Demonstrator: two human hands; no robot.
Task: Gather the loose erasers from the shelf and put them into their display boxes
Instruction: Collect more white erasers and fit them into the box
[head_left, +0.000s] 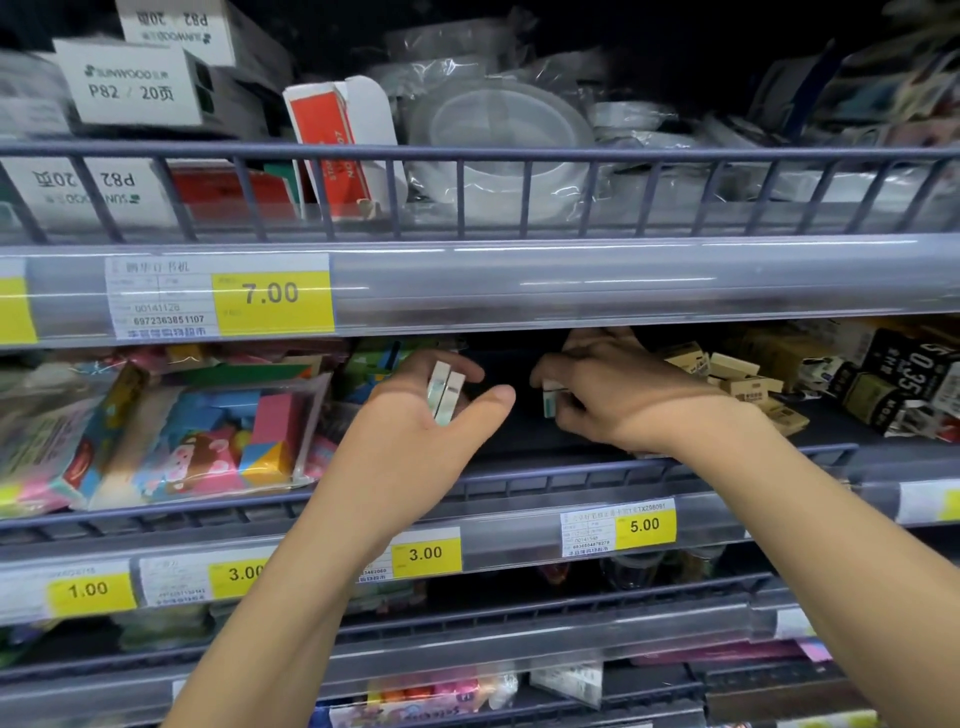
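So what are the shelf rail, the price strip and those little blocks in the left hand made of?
Rail: looks like metal with a matte grey-blue coat; thin straight bars.
Price strip: clear glossy plastic, likely; light streaks on it and the tags show through.
Blocks in the left hand: probably rubber erasers in pale sleeves, paper or film; too blurred to be sure.

A white box top left reads "SUNWOOD P82 / 20页". The upper rail's price tag shows "7.00" and "6972363851107". Lower rail tags read "1.00", "3.00", "3.00" and "5.00". A black pack at right shows "0.35".
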